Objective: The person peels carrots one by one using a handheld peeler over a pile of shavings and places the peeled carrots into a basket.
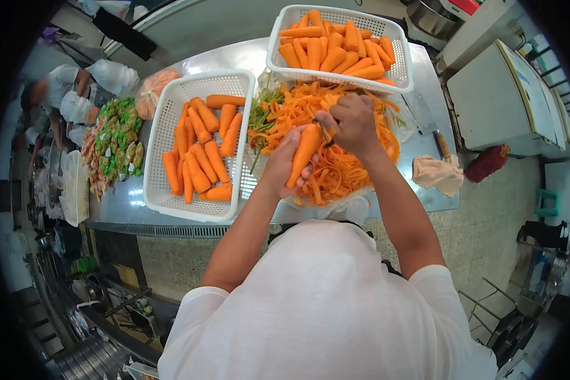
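My left hand (282,163) is closed around a carrot (304,155), which points up and slightly right. In my right hand (354,123) is a dark-handled peeler (326,135), held close beside the upper end of that carrot. Below both hands spreads a large heap of orange carrot peelings (342,174) on the metal table. To the left, a white plastic basket (154,166) holds several carrots lying loosely. Behind the peelings stands another white basket (277,63), piled with carrots.
Green carrot tops (258,120) lie left of the peelings. A cleaver (422,113) and a folded cloth (438,174) rest at the table's right side. Bagged green produce (117,136) sits beyond the left basket. Another person (63,85) is at the far left.
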Motion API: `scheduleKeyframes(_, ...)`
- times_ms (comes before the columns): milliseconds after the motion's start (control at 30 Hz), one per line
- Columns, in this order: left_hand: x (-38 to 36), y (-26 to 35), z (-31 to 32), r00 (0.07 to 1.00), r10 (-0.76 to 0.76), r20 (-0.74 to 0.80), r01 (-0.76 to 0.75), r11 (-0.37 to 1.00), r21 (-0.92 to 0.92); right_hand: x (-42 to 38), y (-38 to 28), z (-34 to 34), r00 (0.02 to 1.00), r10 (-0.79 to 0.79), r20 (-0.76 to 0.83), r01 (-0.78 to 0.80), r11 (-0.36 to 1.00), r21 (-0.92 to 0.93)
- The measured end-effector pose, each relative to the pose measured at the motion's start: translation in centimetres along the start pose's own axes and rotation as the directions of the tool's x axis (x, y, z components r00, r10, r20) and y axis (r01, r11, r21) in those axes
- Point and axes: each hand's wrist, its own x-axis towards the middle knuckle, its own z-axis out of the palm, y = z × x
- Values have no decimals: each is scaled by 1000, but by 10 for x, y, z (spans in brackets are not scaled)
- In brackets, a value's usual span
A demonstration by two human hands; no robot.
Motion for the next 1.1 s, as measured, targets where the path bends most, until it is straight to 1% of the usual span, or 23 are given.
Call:
scheduleKeyframes(33, 4, -1, -4, 998, -12, 67, 22, 988, -153, 2, 2, 2, 999, -32, 1, 32, 999, -21)
scheduleKeyframes(67, 3, -4, -8, 998, -2, 70, 13, 988, -151, 2, 5, 0, 999, -40, -6, 40, 999, -22)
scheduleKeyframes(133, -5, -5, -8, 983, 48, 178, 2, 962, -273, 3, 6, -8, 998, 60, 5, -60, 998, -10)
scheduleKeyframes(167, -7, -8, -12, 985, 42, 165, 6, 960, -281, -4, 0, -7, 998, 65, 19, -65, 998, -2)
scheduleKeyframes(233, 2, -10, -18, 983, -35, 180, 89, 950, -300, 4, -21, -22, 989, -143, 19, 142, 987, 69)
scheduleKeyframes(267, 7, -11, -19, 981, -40, 191, 96, 951, -294, 2, -13, -18, 990, -139, 14, 138, 989, 59)
scheduleKeyframes(333, 9, -11, -19, 983, -90, 157, 139, 932, -334, -5, 7, -2, 999, 4, 35, 0, 992, -125)
scheduleKeyframes(367, 9, -8, -19, 984, -85, 158, 134, 934, -331, -10, 15, -1, 1000, 0, 29, 3, 992, -124)
scheduleKeyframes(433, 11, -5, -16, 998, -3, 56, 6, 999, -52, -18, 32, -6, 942, 280, 187, -249, 954, -169)
scheduleKeyframes(467, 21, -6, -20, 999, 1, 51, 2, 998, -59, -23, 36, -5, 942, 274, 195, -243, 955, -168)
scheduleKeyframes(500, 37, -7, -28, 997, 76, -35, -61, 948, 312, -28, 38, -5, 935, 293, 202, -262, 951, -164)
scheduleKeyframes(533, 44, -3, -24, 981, 174, -86, -78, 762, 643, -33, 39, -6, 927, 312, 207, -282, 946, -161)
scheduleKeyframes(567, 47, -1, -19, 980, 179, -87, -82, 764, 640, -36, 41, -8, 929, 305, 209, -275, 948, -161)
scheduleKeyframes(633, 37, 33, 23, 870, 462, -170, -319, 792, 521, -38, 47, -10, 892, 385, 235, -367, 923, -119)
scheduleKeyframes(667, 32, 48, 35, 869, 463, -174, -317, 792, 522, -38, 50, -14, 892, 384, 238, -366, 923, -116)
scheduleKeyframes(733, 22, 69, 46, 790, 611, -49, -577, 768, 277, -41, 55, -22, 851, 477, 219, -492, 870, 18)
scheduleKeyframes(767, 18, 72, 41, 791, 610, -50, -575, 769, 281, -44, 54, -22, 850, 478, 221, -494, 869, 21)
scheduleKeyframes(867, 15, 69, 18, 843, 538, 0, -521, 816, 250, -48, 51, -27, 891, 442, 104, -451, 887, 94)
scheduleKeyframes(933, 26, 37, -20, 975, 186, -121, -171, 978, 121, -50, 40, -28, 830, 529, 178, -558, 799, 226)
scheduleKeyframes(967, 26, 25, -22, 975, 185, -121, -171, 978, 121, -51, 34, -28, 829, 530, 178, -558, 798, 225)
scheduleKeyframes(1033, 25, 1, -12, 972, 146, -184, -172, 976, -136, -51, 22, -27, 882, 371, 292, -465, 785, 409)
scheduleKeyframes(1067, 24, -4, -9, 973, 143, -184, -170, 975, -141, -47, 17, -26, 880, 372, 295, -468, 786, 404)
scheduleKeyframes(1100, 20, -3, 0, 977, 126, -173, -148, 982, -119, -41, 11, -25, 922, 267, 280, -371, 818, 440)
